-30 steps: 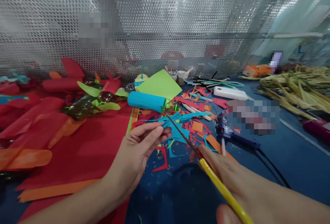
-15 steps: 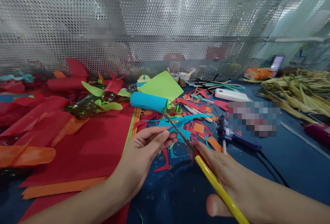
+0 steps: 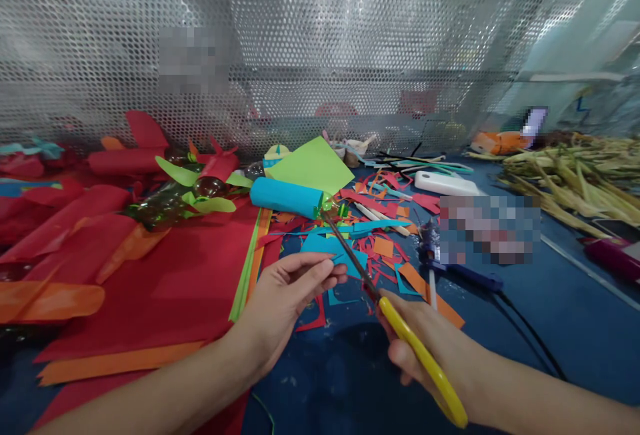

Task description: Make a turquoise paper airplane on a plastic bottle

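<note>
room is left over the blue table (image 3: 327, 371) between the left hand (image 3: 285, 295) and right hand (image 3: 433, 328), but is barred beyond by scissors (image 3: 400, 327) and a blue-wrapped bottle (image 3: 287, 197).

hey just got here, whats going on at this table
Someone is working with paper and scissors. Their left hand pinches a small blue piece, apparently paper, while the right hand holds yellow-handled scissors, blades looking about closed. Just beyond, a blue-wrapped bottle lies on its side near colourful scraps. Red sheets lie to the left, a glue gun to the right.
</note>
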The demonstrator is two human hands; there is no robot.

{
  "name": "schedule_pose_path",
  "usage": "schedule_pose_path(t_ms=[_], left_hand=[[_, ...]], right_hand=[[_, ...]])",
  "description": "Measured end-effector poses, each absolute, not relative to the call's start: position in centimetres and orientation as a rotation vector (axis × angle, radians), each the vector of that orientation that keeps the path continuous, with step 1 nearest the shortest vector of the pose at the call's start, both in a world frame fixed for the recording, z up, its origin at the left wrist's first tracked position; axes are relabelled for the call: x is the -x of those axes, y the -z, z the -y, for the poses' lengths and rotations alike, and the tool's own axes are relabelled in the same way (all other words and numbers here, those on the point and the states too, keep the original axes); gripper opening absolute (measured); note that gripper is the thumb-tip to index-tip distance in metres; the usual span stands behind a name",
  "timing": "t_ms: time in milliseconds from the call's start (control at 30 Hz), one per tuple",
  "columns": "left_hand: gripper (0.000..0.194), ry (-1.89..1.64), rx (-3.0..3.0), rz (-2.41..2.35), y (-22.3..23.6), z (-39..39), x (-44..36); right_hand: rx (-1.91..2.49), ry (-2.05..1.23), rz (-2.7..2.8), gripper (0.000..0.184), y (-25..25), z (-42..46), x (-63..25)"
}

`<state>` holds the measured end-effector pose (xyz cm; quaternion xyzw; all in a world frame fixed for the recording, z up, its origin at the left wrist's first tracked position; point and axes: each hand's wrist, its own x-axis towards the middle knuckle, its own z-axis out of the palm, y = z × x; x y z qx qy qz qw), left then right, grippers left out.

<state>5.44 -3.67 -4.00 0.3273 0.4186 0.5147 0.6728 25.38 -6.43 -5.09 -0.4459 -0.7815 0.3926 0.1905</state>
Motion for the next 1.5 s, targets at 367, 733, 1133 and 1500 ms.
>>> schedule_pose_path(t_ms=[367, 733, 1133, 1500], left_hand=[[0.011, -0.75, -1.142, -1.051, 4.7, 2.6, -5.0], [0.01, -0.736, -1.285, -1.066, 5.7, 3.5, -5.5], [0.018, -0.811, -1.087, -1.114, 5.7, 3.6, -6.1], [0.019, -0.92, -0.99, -1.192, 6.6, 3.8, -5.9]], right_hand=[[1.943, 0.087, 2.25, 0.031, 2.1, -3.8, -27.4], [1.22, -0.75, 2.305, 0.018, 2.8, 2.2, -25.5], [1.203, -1.126, 1.894, 0.005, 5.3, 3.8, -24.8], [1.121, -1.564, 1.539, 0.024, 6.7, 3.8, -24.4]])
